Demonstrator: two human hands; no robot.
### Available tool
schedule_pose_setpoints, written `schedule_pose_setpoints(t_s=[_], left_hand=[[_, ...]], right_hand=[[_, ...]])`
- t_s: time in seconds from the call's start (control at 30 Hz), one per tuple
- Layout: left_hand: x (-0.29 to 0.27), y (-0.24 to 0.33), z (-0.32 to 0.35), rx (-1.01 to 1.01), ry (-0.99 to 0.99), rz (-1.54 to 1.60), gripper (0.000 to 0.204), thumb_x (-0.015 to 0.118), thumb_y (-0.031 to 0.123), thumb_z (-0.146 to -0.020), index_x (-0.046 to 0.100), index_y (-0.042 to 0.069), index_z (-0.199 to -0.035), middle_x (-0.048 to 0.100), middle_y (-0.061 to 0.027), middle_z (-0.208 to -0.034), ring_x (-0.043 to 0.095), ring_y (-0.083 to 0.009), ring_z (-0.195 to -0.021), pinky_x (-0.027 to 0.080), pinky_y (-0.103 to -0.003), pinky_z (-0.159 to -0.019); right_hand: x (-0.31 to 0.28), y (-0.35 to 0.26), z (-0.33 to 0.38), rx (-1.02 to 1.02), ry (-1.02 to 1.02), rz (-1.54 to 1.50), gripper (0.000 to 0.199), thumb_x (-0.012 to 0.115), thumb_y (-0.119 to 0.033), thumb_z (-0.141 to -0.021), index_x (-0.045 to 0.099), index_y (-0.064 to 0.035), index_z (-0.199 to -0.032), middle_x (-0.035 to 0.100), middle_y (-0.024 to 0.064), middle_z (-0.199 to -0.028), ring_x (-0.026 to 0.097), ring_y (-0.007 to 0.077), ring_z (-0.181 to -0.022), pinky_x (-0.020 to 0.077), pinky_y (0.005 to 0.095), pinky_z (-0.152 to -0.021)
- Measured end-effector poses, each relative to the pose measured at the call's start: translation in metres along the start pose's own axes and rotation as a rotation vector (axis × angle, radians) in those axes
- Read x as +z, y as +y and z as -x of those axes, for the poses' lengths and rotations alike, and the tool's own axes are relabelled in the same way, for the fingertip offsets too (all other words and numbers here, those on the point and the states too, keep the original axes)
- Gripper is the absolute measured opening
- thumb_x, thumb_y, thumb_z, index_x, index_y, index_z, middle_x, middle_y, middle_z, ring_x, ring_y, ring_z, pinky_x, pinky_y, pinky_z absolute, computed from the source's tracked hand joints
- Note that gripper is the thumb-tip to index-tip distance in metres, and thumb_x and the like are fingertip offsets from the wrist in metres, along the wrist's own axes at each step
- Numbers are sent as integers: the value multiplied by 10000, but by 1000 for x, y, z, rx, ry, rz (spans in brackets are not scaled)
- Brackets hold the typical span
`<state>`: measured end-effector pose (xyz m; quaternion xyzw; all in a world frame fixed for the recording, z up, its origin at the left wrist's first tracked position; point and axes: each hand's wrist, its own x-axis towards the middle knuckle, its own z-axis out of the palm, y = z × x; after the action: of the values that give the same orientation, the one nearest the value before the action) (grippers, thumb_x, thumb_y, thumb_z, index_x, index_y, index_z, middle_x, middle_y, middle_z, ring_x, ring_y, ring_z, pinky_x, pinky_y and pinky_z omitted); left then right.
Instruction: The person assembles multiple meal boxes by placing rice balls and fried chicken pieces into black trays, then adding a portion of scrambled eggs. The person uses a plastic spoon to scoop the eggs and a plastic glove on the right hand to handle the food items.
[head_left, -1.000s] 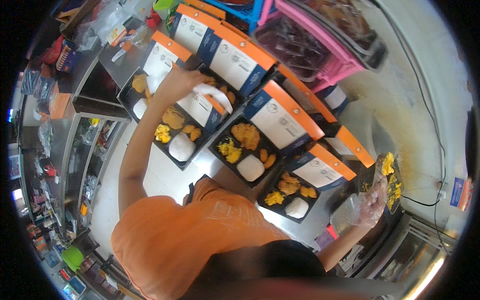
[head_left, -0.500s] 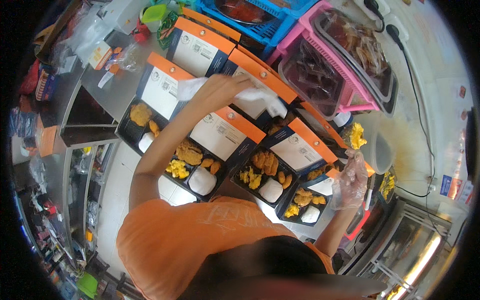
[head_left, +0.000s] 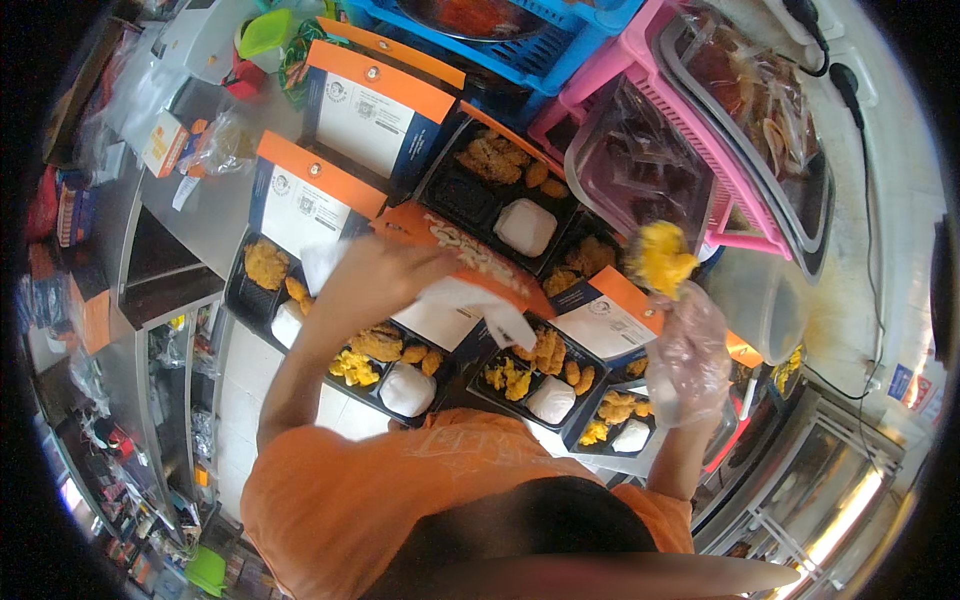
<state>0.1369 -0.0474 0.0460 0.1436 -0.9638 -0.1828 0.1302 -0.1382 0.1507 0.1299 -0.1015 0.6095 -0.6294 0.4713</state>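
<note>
In the head view we count five black meal trays open on the steel worktop [head_left: 215, 225], each with its orange-and-white lid folded up behind it: one at the far edge [head_left: 500, 195], one toward the left edge [head_left: 270, 285], and three in a row along the near edge [head_left: 385, 365], [head_left: 535, 375], [head_left: 615, 425]. Each tray carries fried pieces, yellow bits and one white sealed cup, so five cups show in all.

Our left hand [head_left: 385, 275] reaches out over the middle of the worktop, fingers curled around white paper [head_left: 470, 300] that trails to the right; the hand is bare, and its grip on the paper is closed. Our right hand [head_left: 688, 355] wears a clear plastic glove and is raised above the right end of the tray row, pinching a clump of yellow food [head_left: 660, 258] at the fingertips, well above the trays.

Two crates stand along the far edge, one blue [head_left: 545, 45] and one pink [head_left: 650, 75], the pink one holding a clear-covered pan of dark food.

The orange shirt and the head hide the near edge of the worktop. The arm covers part of the left tray, and the folded lids hide the trays' far walls. The clutter at the left corner is too small to name.

The trays sit touching or just beside one another, so bare steel shows only at the left corner; the right edge is crowded by a clear tub [head_left: 760, 300].
</note>
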Motion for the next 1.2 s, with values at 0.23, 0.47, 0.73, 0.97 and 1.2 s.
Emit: schedule_pose_setpoints(t_s=[0.23, 0.47, 0.73, 0.97, 1.2], left_hand=[[15, 20, 24, -204, 75, 174, 501, 598, -50, -649, 625, 103, -1125, 651, -35, -1154, 647, -209, -662, 514, -302, -575], [14, 24, 23, -216, 75, 98, 536, 605, -61, -643, 611, 110, -1151, 640, -49, -1174, 642, -211, -644, 516, -304, -580], [14, 37, 18, -283, 61, 110, 612, 622, -81, -608, 582, 123, -1184, 571, -44, -1280, 654, -257, -728, 530, -343, -622], [15, 40, 13, -236, 112, 31, 612, 600, -67, -674, 549, 123, -1254, 539, -55, -1332, 657, -298, -867, 545, -359, -674], [1, 97, -17, -282, 155, 54, 503, 575, -47, -785, 545, 53, -1278, 565, -153, -1294, 523, -305, -1225, 415, -374, -1013]], right_hand=[[56, 75, -86, 275, -349, 228, 289, 571, -167, -930, 550, 9, -1158, 585, 28, -862, 438, 62, -584, 373, 181, -505], [98, 154, -148, -553, -412, 1739, 266, 493, -41, -856, 565, -40, -1113, 631, 192, -980, 653, 338, -807, 528, 430, -693], [85, 146, -148, -305, -441, 1585, 248, 487, -35, -860, 594, -87, -1078, 646, 179, -924, 637, 391, -852, 494, 504, -710], [66, 95, -103, 26, -289, 376, 177, 538, -113, -918, 611, -23, -1051, 561, 11, -726, 479, 39, -576, 343, 196, -448], [-116, 19, 29, 48, -397, -298, 309, 599, -140, -901, 567, -1, -1175, 568, -22, -846, 491, 29, -678, 390, 138, -535]])
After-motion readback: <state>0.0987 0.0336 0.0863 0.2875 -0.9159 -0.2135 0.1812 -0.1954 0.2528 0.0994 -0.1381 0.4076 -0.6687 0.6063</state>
